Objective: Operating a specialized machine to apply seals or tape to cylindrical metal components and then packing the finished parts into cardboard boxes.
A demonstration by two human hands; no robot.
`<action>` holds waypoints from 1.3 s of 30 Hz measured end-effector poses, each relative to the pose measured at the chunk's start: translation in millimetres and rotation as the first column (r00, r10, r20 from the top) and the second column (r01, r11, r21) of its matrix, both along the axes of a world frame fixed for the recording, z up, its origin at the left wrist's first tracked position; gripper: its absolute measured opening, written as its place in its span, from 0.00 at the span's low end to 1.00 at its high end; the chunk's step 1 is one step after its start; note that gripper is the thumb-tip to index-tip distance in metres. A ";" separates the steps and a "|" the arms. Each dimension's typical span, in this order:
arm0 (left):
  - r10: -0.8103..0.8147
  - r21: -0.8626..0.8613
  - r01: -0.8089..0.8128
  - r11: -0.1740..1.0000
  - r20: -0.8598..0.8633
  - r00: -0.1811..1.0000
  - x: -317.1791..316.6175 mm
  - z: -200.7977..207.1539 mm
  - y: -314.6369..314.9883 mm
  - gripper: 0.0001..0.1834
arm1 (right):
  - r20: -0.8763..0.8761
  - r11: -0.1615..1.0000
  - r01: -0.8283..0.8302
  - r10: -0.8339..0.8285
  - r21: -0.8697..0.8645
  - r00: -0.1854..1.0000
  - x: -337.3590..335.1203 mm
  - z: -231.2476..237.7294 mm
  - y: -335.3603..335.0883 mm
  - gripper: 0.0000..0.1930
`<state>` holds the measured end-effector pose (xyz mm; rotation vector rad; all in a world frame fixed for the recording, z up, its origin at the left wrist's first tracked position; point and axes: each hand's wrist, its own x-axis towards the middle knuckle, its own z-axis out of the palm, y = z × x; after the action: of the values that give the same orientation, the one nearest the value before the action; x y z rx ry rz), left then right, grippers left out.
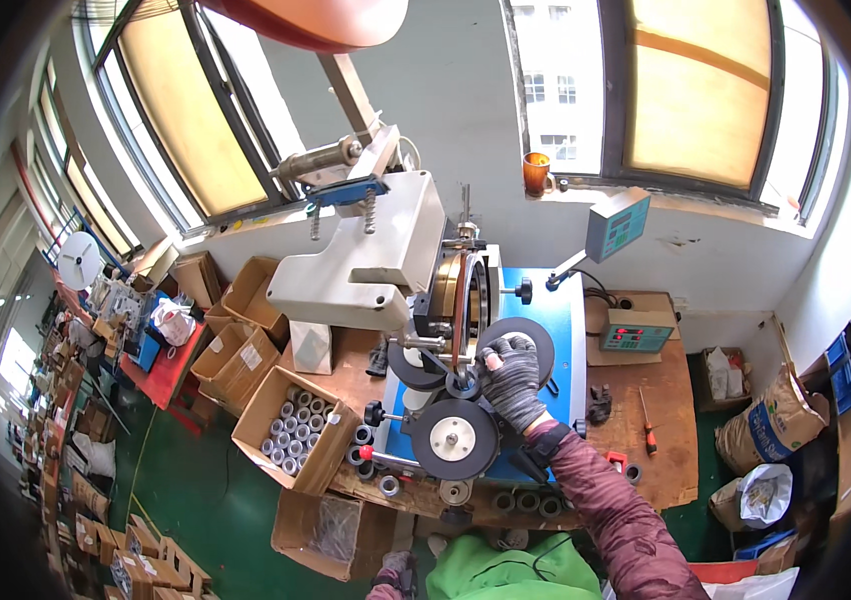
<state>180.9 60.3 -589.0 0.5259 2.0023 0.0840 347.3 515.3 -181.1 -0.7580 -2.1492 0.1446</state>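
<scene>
Over the machine's blue plate [564, 305], your gloved right hand [514, 380] lies at the right black roller [538, 347], fingers partly curled; whether they grip anything, I cannot tell. Just left of them, among the rollers, sits a small dark ring core [462, 384], its tilt unclear. Beyond it the winding ring [462, 315] stands on edge, long outline upright. Your left hand [398, 563] hangs low on the near side, fingers too small to judge.

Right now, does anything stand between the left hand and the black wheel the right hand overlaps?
Yes: in this view, the wooden table and the front black wheel lie between the left hand and that rear wheel.
</scene>
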 end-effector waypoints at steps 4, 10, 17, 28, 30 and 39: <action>-0.339 0.052 0.350 0.935 -0.155 0.928 9.1 40.4 19.9 0.10 | 0.001 0.998 0.030 -0.030 0.055 1.000 5.5 -4.8 5.2 0.07; 0.372 0.419 -0.341 0.842 0.009 0.928 -15.6 74.1 54.3 0.17 | -0.290 0.941 -0.207 0.126 -0.268 0.949 21.2 -13.2 15.6 0.04; 0.314 0.591 0.011 0.806 -0.444 0.839 -52.3 113.9 71.9 0.15 | -0.312 0.828 -0.200 0.032 -0.524 0.950 60.1 11.7 -18.9 0.05; -0.188 0.337 0.839 0.426 -0.875 0.447 -114.2 55.8 128.5 0.15 | 0.196 0.477 0.392 -0.410 -0.787 0.891 230.0 -95.1 -174.7 0.00; -0.208 0.372 0.867 0.331 -0.868 0.452 -121.8 50.2 132.9 0.12 | 0.275 0.451 0.429 -0.369 -0.783 0.888 242.9 -112.4 -208.4 0.01; 0.251 0.171 -0.715 0.678 0.860 0.444 -120.8 146.3 98.7 0.24 | 0.178 0.395 0.078 0.224 -0.915 0.958 35.7 -73.4 -292.5 0.09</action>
<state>60.1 159.0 -442.7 0.1073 1.1252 1.1075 382.9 222.8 -254.5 -1.3544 -2.2567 1.4971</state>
